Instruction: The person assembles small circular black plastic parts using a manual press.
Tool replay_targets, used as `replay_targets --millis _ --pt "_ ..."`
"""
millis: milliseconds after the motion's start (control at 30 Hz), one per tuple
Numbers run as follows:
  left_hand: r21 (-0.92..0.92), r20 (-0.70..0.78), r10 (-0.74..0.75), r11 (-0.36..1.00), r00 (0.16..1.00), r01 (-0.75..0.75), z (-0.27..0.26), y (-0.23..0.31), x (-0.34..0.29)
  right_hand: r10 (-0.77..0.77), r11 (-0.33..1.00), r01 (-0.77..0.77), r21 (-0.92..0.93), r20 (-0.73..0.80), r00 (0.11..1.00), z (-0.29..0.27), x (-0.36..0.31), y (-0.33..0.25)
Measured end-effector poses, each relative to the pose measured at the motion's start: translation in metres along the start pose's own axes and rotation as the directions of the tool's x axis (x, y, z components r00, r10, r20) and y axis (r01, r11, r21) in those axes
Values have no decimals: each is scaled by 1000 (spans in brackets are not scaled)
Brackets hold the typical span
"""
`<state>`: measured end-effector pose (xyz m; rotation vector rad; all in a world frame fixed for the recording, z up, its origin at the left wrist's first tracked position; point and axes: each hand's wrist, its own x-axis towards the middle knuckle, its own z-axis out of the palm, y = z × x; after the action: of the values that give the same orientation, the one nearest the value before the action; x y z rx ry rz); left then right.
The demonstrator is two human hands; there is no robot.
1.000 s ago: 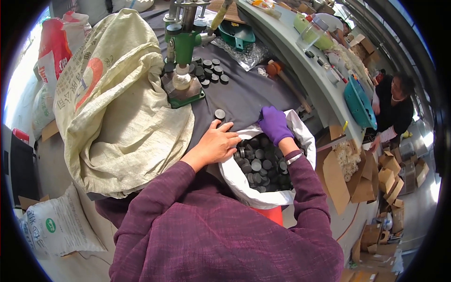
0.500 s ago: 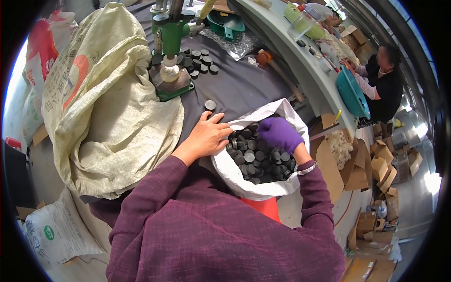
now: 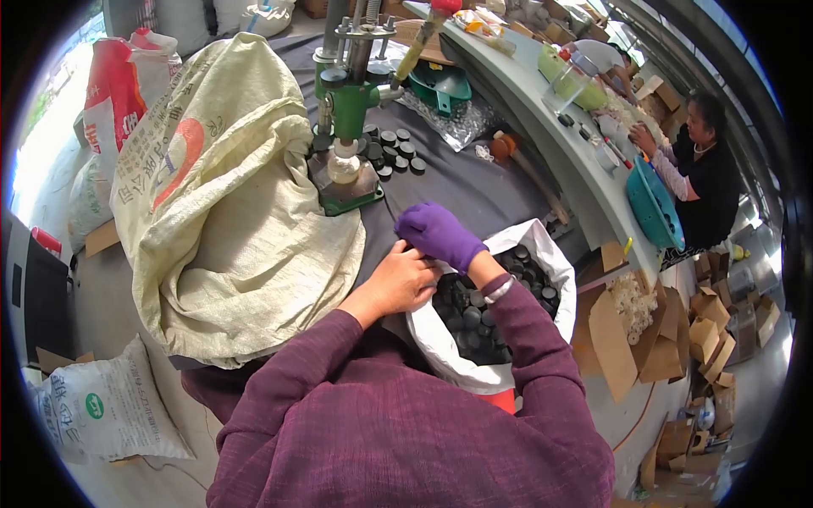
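My bare left hand [image 3: 396, 281] lies on the grey cloth at the left edge of a white sack [image 3: 421, 332], fingers stretched out, fingertips partly behind the glove. Just beyond it is my right hand [image 3: 440, 235] in a purple glove, fingers curled closed; whatever they hold is hidden. Black round caps [image 3: 471, 317] fill the white sack under my right forearm. Farther off stands a green hand press [image 3: 351, 110] with a pale round piece [image 3: 344, 165] under its ram. Several loose black caps [image 3: 392, 152] lie beside and behind the press.
A large cream woven sack [image 3: 254, 245] is draped at the left. An orange-headed mallet [image 3: 504, 146] and a green scoop [image 3: 441, 87] lie on the cloth. Along the right runs a long bench [image 3: 542, 127]; a person [image 3: 707, 169] works there by a teal basket [image 3: 654, 203]. Cardboard boxes [image 3: 622, 339] crowd the right floor.
My gloved right hand has come out of the white sack and moved left, over the spot where a single black cap stood. The view has shifted; my left hand stays by the sack.
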<state>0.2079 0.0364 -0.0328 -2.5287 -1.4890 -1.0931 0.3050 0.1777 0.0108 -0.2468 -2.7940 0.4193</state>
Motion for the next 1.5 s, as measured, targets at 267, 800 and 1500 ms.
replay_targets --millis 267,800,1500 --pt "-35 -20 4 999 1000 -5 -3 4 2 381 922 -328 -205 344 858 -36 -91 -9" --pt "-61 2 10 998 1000 -10 6 -5 0 -102 970 41 -241 -248 963 -41 117 14" --pt "-84 -35 -32 996 999 29 6 3 5 -435 889 422 -180 -39 900 30 208 92"
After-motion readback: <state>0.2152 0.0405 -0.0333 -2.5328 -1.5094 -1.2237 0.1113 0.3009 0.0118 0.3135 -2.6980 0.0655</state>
